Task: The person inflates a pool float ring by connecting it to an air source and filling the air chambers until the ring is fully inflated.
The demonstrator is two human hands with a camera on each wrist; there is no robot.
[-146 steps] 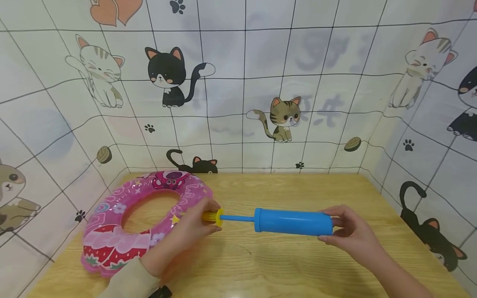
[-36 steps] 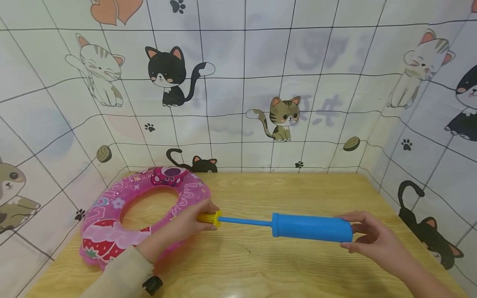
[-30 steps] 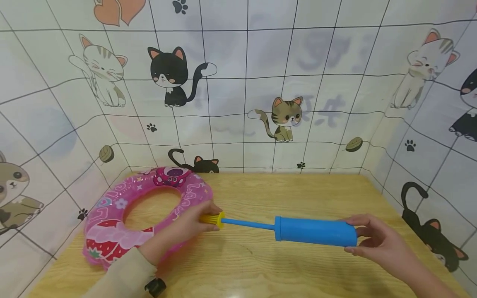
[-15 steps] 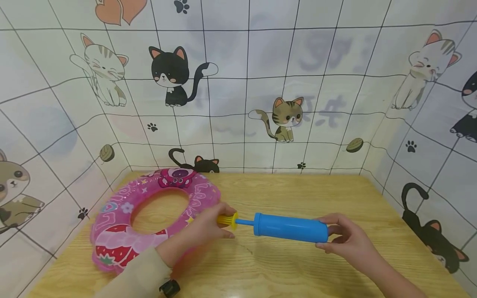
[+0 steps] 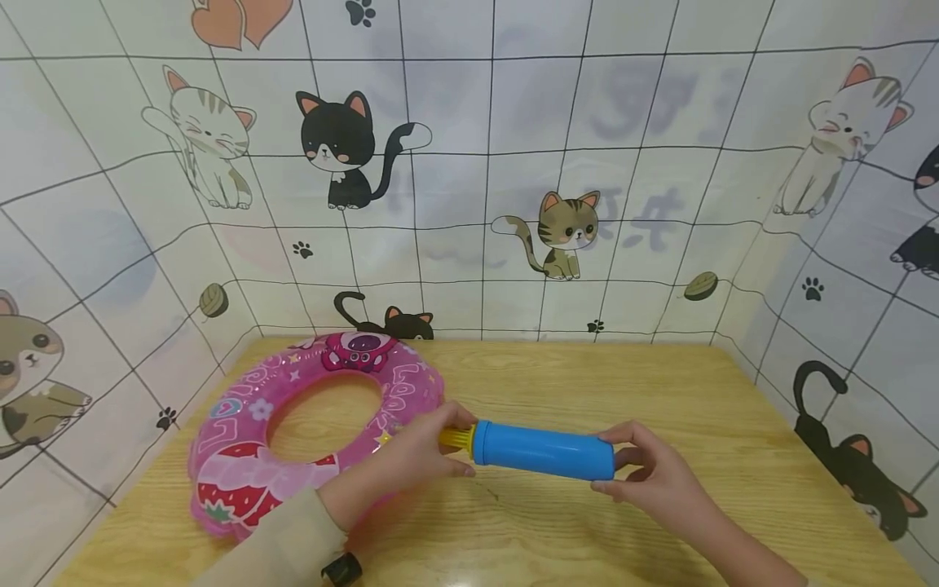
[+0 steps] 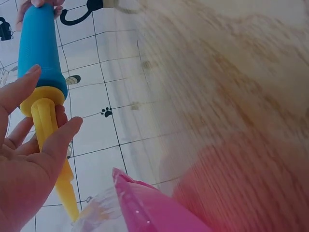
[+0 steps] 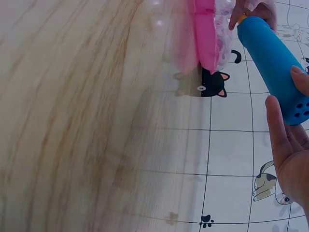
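Note:
A hand pump with a blue barrel (image 5: 546, 451) is held level above the table in the head view. My left hand (image 5: 418, 452) grips its yellow nozzle end (image 5: 456, 439), fingers and thumb around it. In the left wrist view the yellow nozzle (image 6: 46, 118) tapers down to the clear plastic of the swim ring; whether its tip sits in a valve cannot be told. My right hand (image 5: 653, 465) holds the far end of the barrel between thumb and fingers. The pink inflated swim ring (image 5: 245, 477) lies at the left, partly behind my left forearm.
A wooden table (image 5: 587, 530) carries everything. A white tiled-pattern sheet with cartoon cats (image 5: 440, 163) rises around its back and sides. A small black object (image 5: 342, 568) shows below my left sleeve (image 5: 282, 542).
The pump's blue rod, drawn out a second ago, is hidden now. My right hand has moved left with the barrel, up against the yellow end. The left hand and swim ring shifted slightly right.

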